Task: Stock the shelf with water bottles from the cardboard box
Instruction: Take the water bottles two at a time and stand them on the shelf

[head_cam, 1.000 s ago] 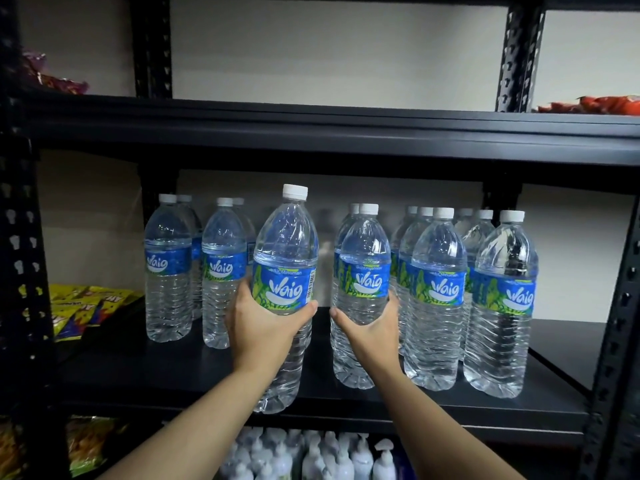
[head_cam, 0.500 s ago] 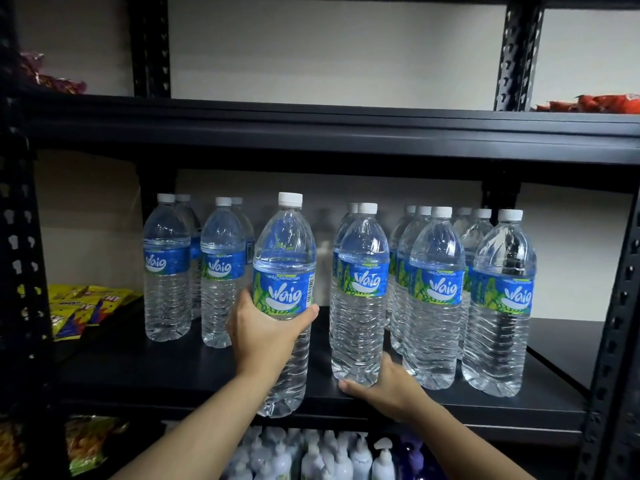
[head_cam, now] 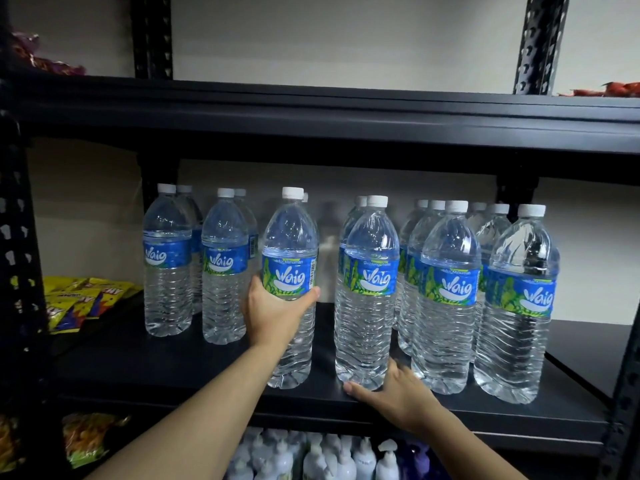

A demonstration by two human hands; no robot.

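Bottle (head_cam: pixel 291 271) going onto the shelf (head_cam: pixel 173 368), centre of frame.
Left hand (head_cam: pixel 273 313) wraps it just below the label, its base near the front edge. Right hand (head_cam: pixel 391 393) lies open, touching the foot of the next bottle (head_cam: pixel 367 306). Released this close to the lip, it could tip off; a shove might topple neighbours.

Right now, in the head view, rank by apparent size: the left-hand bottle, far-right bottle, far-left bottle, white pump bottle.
1. Left-hand bottle and far-right bottle: alike, both near the camera; unranked.
2. Far-left bottle: same kind, looks smaller, standing further back.
3. White pump bottle: smallest, partly cut off by the frame.
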